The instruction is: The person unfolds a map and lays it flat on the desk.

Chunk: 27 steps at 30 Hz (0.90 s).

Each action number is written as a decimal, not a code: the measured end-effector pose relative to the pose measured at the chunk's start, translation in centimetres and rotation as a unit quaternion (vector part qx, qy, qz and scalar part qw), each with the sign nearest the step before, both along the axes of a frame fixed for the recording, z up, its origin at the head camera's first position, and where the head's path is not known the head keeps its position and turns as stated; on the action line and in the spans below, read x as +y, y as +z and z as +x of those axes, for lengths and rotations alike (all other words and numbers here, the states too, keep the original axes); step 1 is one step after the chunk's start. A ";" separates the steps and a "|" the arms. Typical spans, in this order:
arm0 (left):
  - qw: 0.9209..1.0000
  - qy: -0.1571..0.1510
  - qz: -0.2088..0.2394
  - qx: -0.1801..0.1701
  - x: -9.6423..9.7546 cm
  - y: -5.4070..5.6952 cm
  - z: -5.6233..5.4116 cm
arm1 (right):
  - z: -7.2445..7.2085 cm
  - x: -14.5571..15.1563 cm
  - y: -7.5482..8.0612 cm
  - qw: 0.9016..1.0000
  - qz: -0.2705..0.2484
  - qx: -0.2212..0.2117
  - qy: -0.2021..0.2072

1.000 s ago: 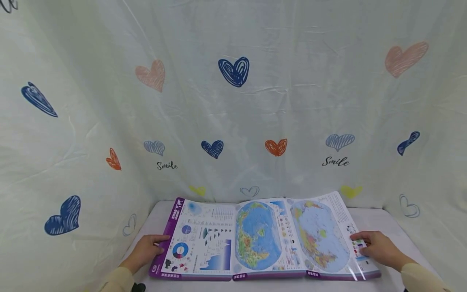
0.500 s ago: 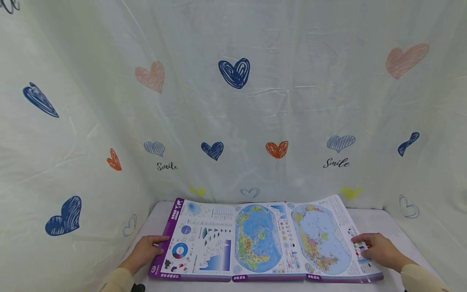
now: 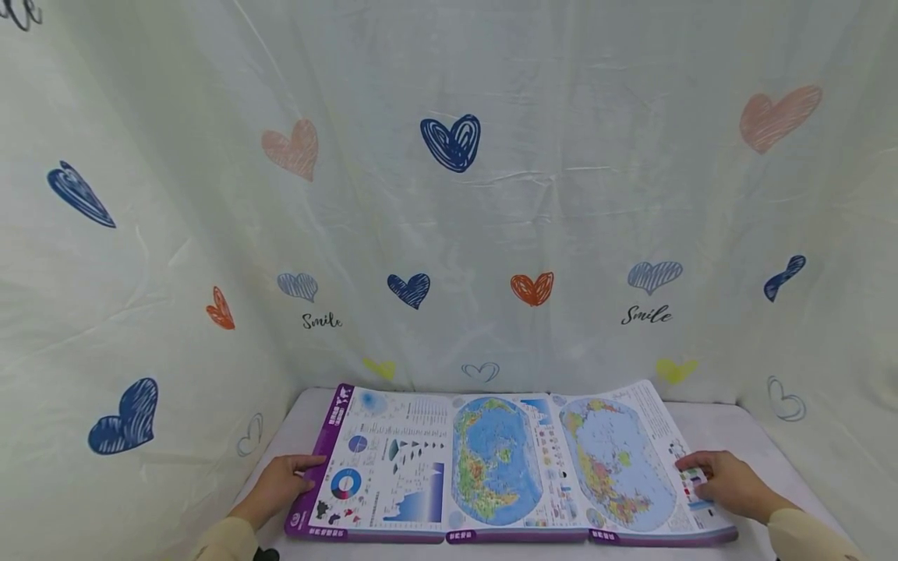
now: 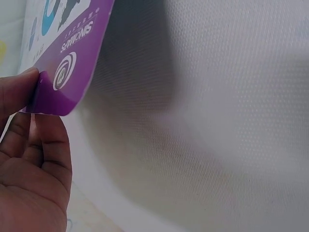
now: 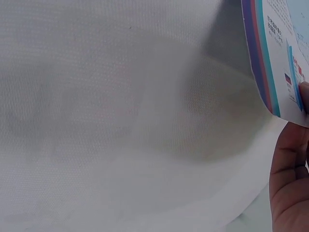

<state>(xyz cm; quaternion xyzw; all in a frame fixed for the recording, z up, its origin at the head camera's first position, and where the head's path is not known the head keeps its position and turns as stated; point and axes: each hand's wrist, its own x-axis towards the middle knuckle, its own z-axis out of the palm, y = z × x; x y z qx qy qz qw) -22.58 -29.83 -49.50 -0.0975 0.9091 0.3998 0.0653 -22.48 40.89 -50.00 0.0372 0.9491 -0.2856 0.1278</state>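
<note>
A fold-out map [image 3: 496, 460] lies spread in three panels, with charts on the left panel and a world map on each of the other two. My left hand [image 3: 281, 481] pinches its purple left edge; the left wrist view shows the thumb on top of the purple corner [image 4: 67, 87] and curled fingers beneath. At the other end my right hand [image 3: 733, 485] grips the right edge between thumb and fingers. In the right wrist view the striped corner [image 5: 270, 67] of the map stands raised over the white surface, the right hand [image 5: 292, 179] partly cut off by the frame.
Under the map is a table with a white cloth [image 3: 722, 428]. A pale curtain [image 3: 491, 218] printed with hearts and "Smile" hangs behind and along both sides. A small dark object [image 3: 266, 554] shows at the bottom left.
The right panel has come down slightly and lies flatter, its far right corner lower in view. Both hands keep their hold in nearly the same places.
</note>
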 end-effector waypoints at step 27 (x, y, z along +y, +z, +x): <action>0.998 -0.008 -0.057 0.007 -0.8 -0.8 -0.2 | 0.3 0.9 -0.1 1.000 -0.004 0.010 0.014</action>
